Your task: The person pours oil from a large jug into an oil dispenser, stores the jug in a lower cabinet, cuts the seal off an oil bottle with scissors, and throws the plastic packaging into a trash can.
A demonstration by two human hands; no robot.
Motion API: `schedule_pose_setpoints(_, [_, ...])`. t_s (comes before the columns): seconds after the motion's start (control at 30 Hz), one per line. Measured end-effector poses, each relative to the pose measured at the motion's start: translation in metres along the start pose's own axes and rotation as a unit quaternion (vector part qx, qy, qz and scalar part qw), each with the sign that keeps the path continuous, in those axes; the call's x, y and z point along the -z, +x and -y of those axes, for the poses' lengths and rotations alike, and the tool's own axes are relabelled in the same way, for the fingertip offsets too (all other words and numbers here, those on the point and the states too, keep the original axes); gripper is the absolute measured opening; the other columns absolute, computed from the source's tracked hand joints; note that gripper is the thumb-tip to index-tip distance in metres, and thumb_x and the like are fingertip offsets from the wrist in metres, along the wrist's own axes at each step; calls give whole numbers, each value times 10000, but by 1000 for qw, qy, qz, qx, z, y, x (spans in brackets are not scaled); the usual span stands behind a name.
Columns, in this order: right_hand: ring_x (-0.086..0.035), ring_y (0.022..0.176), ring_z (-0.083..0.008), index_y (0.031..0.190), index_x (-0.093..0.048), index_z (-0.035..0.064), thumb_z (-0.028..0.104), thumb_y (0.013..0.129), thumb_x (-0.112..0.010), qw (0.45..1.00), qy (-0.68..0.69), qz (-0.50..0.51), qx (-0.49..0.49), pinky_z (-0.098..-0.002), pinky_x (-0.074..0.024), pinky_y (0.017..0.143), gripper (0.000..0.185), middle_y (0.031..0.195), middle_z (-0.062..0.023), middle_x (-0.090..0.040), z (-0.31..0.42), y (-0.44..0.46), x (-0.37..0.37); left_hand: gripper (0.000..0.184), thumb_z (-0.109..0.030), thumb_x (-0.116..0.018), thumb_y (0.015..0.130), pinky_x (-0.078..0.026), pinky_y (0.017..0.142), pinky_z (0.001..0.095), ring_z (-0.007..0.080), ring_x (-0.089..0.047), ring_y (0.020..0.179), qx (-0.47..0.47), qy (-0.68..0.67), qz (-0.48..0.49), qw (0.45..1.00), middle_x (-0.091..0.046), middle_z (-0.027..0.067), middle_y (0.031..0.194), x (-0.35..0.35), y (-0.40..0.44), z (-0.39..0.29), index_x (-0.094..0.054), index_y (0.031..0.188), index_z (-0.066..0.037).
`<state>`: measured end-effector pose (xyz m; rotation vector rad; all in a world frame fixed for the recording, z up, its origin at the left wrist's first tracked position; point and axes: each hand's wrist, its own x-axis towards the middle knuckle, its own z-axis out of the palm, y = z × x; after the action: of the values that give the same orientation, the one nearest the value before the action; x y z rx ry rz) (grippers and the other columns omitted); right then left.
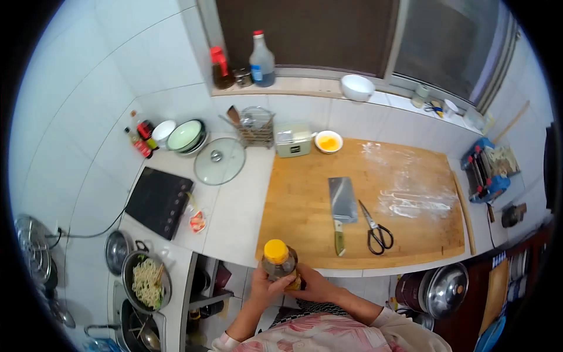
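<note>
A bottle with a yellow cap (275, 251) stands upright between both hands, near the front edge of the wooden board (299, 234). My left hand (268, 288) wraps its near left side, with the thumb across the front. From the right, my right hand (311, 286) closes around the lower part of the same bottle. Its contents look dark, and a yellowish label shows partly beneath the fingers. On the board lie a cleaver (343, 202) with a green handle and black-handled scissors (375, 230), both apart from my hands.
A bowl of beaten egg (328, 142) sits at the board's back left corner. White flour (413, 205) is smeared over its right side. Left are a glass lid (220, 161), a black induction cooker (157, 199) and a pan of noodles (146, 283) by the sink (120, 325).
</note>
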<state>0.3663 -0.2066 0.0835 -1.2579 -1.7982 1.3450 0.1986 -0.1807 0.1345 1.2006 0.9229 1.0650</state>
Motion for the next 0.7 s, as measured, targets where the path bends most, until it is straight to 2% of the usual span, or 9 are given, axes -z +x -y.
schedule_pose_setpoints(0.1, [-515, 1181, -356, 1330, -421, 30, 330, 780, -746, 999, 20, 19, -35, -411, -414, 994, 706, 1269, -229, -521, 10, -3, -27, 527, -93, -763, 773, -473, 884, 305, 151, -596, 999, -22, 66, -12, 997, -628, 73, 1100, 26, -24, 9, -499, 1221, -4])
schedule_pose_setpoints(0.2, [-541, 1146, -352, 1271, -473, 13, 321, 774, -757, 998, 35, 41, -9, -411, -427, 971, 651, 1210, -228, -558, 24, 1, -53, 515, -93, -750, 784, -462, 897, 309, 154, -583, 1012, -27, 31, -47, 998, -613, 69, 1108, 44, -49, 7, -495, 1224, -7])
schedule_pose_setpoints(0.3, [-571, 1105, -346, 1222, -505, 1, 316, 774, -760, 992, 71, 96, -39, -411, -443, 948, 604, 1156, -215, -593, 40, -1, -74, 510, -101, -734, 798, -450, 911, 311, 157, -569, 1024, -16, 46, -66, 997, -598, 74, 1123, 66, -70, 8, -484, 1233, -12])
schedule_pose_setpoints(0.33, [-581, 1089, -333, 1204, -519, -2, 318, 774, -762, 991, 69, 107, -31, -405, -450, 936, 589, 1146, -208, -604, 31, -2, -84, 510, -101, -734, 798, -450, 911, 311, 157, -569, 1024, -15, 44, -73, 996, -598, 74, 1123, 70, -77, 7, -484, 1233, -12])
schedule_pose_setpoints(0.4, [-592, 1072, -320, 1186, -532, -5, 321, 774, -764, 990, 66, 120, -23, -398, -458, 924, 574, 1136, -202, -614, 26, -5, -100, 500, -52, -647, 812, -450, 942, 347, 190, -583, 1054, 0, 55, -79, 995, -604, 107, 1133, 78, -90, 4, -443, 1265, 0])
schedule_pose_setpoints(0.5, [-621, 1018, -278, 1180, -535, -14, 312, 779, -764, 989, 76, 121, -21, -378, -480, 888, 565, 1102, -176, -635, 33, -8, -109, 507, -59, -642, 838, -448, 946, 346, 195, -582, 1062, -7, 57, -78, 995, -597, 114, 1146, 91, -104, 16, -414, 1287, -5])
schedule_pose_setpoints(0.57, [-637, 975, -240, 1176, -540, -16, 277, 786, -763, 982, 87, 159, -53, -354, -491, 867, 536, 1059, -162, -648, 43, -6, -107, 497, -73, -654, 846, -450, 945, 343, 193, -581, 1067, -3, 83, -83, 993, -595, 111, 1152, 95, -110, 15, -424, 1281, -6])
schedule_pose_setpoints(0.67, [-646, 952, -220, 1184, -537, -15, 234, 793, -755, 977, 141, 144, -73, -346, -498, 855, 513, 1047, -151, -653, 32, -6, -120, 501, -106, -687, 847, -450, 948, 338, 187, -576, 1078, 52, 108, -90, 989, -592, 105, 1163, 102, -121, 21, -441, 1271, -6])
schedule_pose_setpoints(0.7, [-644, 966, -226, 1189, -536, -13, 225, 785, -759, 986, 75, 133, -63, -348, -499, 855, 519, 1057, -158, -647, 38, -4, -120, 515, -124, -710, 840, -449, 951, 337, 183, -572, 1086, 89, 112, -76, 987, -591, 102, 1168, 107, -124, 27, -449, 1268, -7])
